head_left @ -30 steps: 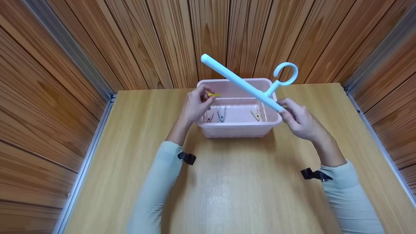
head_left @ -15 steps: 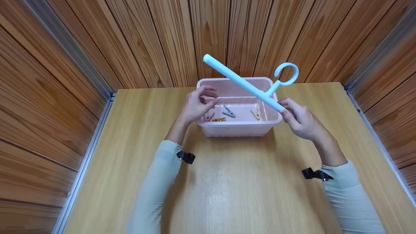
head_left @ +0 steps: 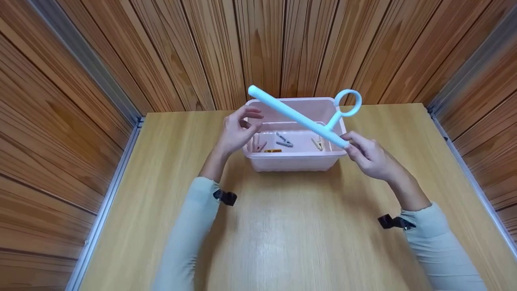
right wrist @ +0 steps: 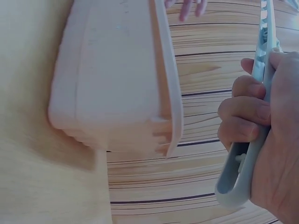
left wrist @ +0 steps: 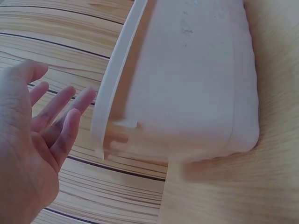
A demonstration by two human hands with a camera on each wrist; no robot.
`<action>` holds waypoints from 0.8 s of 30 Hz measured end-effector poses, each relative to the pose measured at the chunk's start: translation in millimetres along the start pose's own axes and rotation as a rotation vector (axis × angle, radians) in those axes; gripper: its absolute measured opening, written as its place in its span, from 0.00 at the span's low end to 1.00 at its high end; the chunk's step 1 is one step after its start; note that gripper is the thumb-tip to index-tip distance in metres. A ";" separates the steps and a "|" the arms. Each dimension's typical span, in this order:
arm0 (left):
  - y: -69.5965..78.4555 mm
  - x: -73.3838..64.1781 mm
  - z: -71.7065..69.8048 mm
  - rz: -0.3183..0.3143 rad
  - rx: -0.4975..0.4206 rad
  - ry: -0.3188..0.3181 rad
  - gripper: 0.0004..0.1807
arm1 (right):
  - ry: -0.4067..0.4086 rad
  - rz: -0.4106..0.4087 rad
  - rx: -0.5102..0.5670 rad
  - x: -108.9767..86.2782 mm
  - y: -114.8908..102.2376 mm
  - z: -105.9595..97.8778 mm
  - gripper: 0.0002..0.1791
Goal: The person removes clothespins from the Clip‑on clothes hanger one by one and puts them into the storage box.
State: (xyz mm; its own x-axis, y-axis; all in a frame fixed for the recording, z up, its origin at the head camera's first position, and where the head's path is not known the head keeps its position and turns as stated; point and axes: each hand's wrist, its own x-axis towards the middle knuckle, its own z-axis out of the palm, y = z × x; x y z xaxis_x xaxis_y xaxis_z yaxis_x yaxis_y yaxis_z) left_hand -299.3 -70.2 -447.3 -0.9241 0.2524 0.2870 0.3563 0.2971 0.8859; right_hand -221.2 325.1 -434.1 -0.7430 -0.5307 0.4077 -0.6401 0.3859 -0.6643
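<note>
A light-blue clothes hanger [head_left: 297, 118] slants over the pink plastic basket [head_left: 293, 164], its round hook up and to the right. My right hand [head_left: 372, 158] grips the hanger's lower right end; in the right wrist view the fingers curl round its hollow bar. At the basket's left rim, my left hand [head_left: 237, 131] is raised with loosely bent fingers and nothing in them. Inside the basket lie a yellow clothespin [head_left: 273, 150], a grey-blue clothespin [head_left: 285, 140], a pink clothespin [head_left: 259, 146] and a cream clothespin [head_left: 318, 144].
The basket stands at the back of a wooden tabletop [head_left: 282, 226], close to the wood-panelled wall [head_left: 194, 52]. Panelled walls with metal edge rails flank the table on both sides.
My left hand has let go of the yellow clothespin, which now lies in the basket, and has drawn back slightly left. The grey-blue clothespin has shifted. My right hand has lowered the hanger a little.
</note>
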 end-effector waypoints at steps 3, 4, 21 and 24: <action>0.0 -1.9 -4.7 0.003 -0.006 0.010 0.19 | -0.030 -0.003 0.014 -2.5 3.0 0.3 0.14; -0.1 -2.4 -6.2 0.006 -0.009 0.015 0.19 | -0.039 -0.005 0.018 -3.4 4.1 0.0 0.14; -2.3 -16.9 -35.6 -0.027 0.003 0.069 0.19 | -0.177 0.043 0.077 -23.3 13.8 -10.1 0.16; -2.6 -21.2 -40.4 -0.018 0.021 0.084 0.19 | -0.185 0.045 0.071 -27.7 15.1 -11.1 0.17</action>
State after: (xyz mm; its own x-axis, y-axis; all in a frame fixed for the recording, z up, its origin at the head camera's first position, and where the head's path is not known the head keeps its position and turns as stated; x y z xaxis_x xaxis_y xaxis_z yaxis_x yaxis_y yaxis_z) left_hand -286.2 -113.5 -441.0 -0.9382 0.1694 0.3017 0.3419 0.3207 0.8833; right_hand -212.5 354.0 -448.4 -0.7182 -0.6459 0.2588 -0.5865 0.3619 -0.7246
